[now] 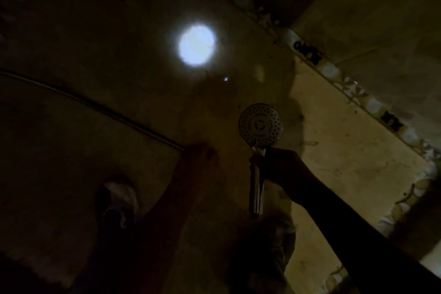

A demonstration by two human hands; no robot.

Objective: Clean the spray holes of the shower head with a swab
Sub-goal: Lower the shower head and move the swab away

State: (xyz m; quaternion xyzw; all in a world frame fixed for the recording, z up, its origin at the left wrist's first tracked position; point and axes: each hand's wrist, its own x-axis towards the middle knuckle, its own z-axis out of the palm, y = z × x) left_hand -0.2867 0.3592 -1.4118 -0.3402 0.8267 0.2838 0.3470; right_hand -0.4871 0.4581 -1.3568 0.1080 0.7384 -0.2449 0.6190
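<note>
The room is very dark. A round chrome shower head (260,124) is held upright, its face with rings of spray holes turned toward me. My right hand (274,166) grips its handle (256,191) just below the neck. A small white piece (259,151) shows at the neck above my fingers; I cannot tell whether it is the swab. My left hand (198,156) is raised to the left of the shower head, apart from it. It is blurred and dark, so its fingers cannot be made out.
A bright round light (196,45) glows on the ceiling above. A thin cable or pipe (95,105) runs diagonally on the left and ends near my left hand. A patterned tile border (346,83) crosses the right wall. A pale object (119,196) sits at lower left.
</note>
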